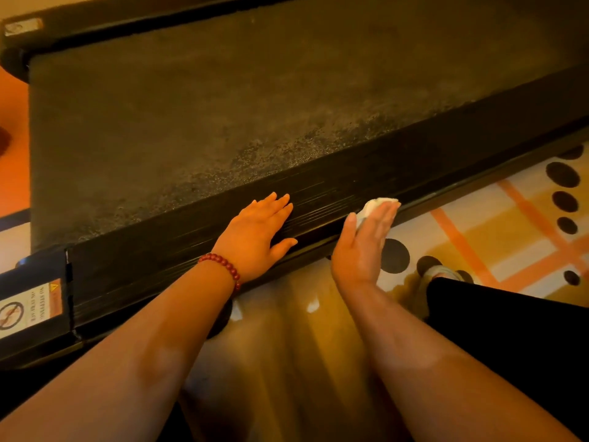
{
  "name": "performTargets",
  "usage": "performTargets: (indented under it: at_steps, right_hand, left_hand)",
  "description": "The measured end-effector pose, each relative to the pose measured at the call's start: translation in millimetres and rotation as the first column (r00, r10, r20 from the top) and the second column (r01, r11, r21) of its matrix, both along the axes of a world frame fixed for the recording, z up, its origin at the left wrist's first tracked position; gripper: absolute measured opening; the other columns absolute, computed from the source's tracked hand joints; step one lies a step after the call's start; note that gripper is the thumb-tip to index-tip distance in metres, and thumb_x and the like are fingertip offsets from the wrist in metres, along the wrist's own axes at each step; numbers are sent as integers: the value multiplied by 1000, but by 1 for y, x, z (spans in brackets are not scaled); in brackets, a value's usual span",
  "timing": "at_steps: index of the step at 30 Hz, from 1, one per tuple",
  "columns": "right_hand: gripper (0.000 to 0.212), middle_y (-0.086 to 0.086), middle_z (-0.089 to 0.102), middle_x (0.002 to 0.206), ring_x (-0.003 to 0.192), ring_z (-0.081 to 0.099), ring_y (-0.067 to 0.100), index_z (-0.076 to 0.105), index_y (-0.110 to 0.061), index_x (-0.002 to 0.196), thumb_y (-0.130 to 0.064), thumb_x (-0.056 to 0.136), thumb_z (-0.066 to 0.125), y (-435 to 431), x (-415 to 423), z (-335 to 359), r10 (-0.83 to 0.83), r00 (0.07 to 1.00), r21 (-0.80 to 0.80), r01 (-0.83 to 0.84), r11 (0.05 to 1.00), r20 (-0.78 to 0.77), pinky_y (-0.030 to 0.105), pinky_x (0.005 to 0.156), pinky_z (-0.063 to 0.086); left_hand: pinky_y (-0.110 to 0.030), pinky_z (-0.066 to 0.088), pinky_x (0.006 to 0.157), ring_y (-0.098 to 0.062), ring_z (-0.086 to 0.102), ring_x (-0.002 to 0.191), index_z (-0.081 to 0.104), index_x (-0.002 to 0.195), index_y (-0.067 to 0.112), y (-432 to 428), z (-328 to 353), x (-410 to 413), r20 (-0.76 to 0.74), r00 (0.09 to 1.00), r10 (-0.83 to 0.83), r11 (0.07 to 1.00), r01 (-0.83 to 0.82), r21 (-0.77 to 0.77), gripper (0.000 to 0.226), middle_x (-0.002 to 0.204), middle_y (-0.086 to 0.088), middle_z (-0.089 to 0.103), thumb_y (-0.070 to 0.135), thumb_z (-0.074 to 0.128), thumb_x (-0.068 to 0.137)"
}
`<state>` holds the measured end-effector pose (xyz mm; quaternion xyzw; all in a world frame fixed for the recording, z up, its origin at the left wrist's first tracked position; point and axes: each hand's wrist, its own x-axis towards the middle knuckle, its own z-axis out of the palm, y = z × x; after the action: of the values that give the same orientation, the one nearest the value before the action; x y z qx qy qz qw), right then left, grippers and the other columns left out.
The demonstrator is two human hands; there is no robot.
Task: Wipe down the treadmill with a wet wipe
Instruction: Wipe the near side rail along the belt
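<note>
1. L hand (255, 231): flat on the treadmill's (414, 43) near side rail (153, 269), fingers straight and slightly spread, holding nothing. It looks like a brace. A bead bracelet (223, 266) sits at the wrist.
2. R hand (366, 244): fingers straight and together, thumb up, pressing a wadded white wipe (374, 207) against the rail's outer edge, just right of the L hand. The fingers aren't curled round the wipe. Can't tell if the thumb pins it.
3. Risk 1: the wipe slips out. It's held by flat pressure only, so a fast stroke along the ribbed rail could drag it free and drop it to the floor.
4. Risk 2: missed dirt. The belt (223, 106) shows a speckled, dusty band along the rail side. 1 small wad prob. loads up quick and just smears grime unless refolded.
5. Risk 3: the hands are close, so a stroke toward the L hand bumps it unless that hand shifts.
6. Risk 4: the L hand leans on the rail. If the rail is left damp, the palm could slide and the person's balance goes w/ it.
7. Risk 5: rubbing wet over the warning sticker (28, 304) at the rail's end may lift its edge.
8. Judged progress: the rail is in hand, the belt looks undone.
</note>
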<state>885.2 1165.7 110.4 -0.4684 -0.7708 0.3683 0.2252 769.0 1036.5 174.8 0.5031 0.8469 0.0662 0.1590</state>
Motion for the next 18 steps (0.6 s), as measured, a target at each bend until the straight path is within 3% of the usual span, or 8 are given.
performTargets:
  at_steps: [4, 11, 18]
  right_hand:
    - [65, 4, -10, 160, 146, -11, 14, -7, -19, 149, -43, 100, 27, -26, 9, -12, 121, 992, 57, -119, 991, -36, 29, 117, 6]
    - [65, 11, -9, 161, 149, -6, 21, -5, -5, 152, -35, 104, 27, 69, 2, 11, -153, 987, -96, 148, 984, -51, 39, 122, 7]
    - [69, 4, -9, 162, 148, -10, 17, -7, -11, 152, -45, 99, 20, 47, 19, -2, -20, 1000, -65, 19, 998, -13, 31, 121, 2]
  left_hand:
    - [-26, -3, 114, -12, 2, 147, 14, 152, 20, 17, -2, 3, -15, 1000, -16, 1000, 16, -2, 68, 160, 4, 7, 49, 40, 97]
    - [-28, -3, 115, -13, 1, 147, 13, 152, 20, 46, -4, 8, -6, 999, -39, 999, 39, 3, 67, 160, 4, 7, 49, 39, 97]
    - [-31, -1, 117, -14, 0, 147, 10, 152, 21, 79, -4, 16, -5, 998, -61, 998, 61, -7, 66, 160, 4, 4, 45, 39, 98]
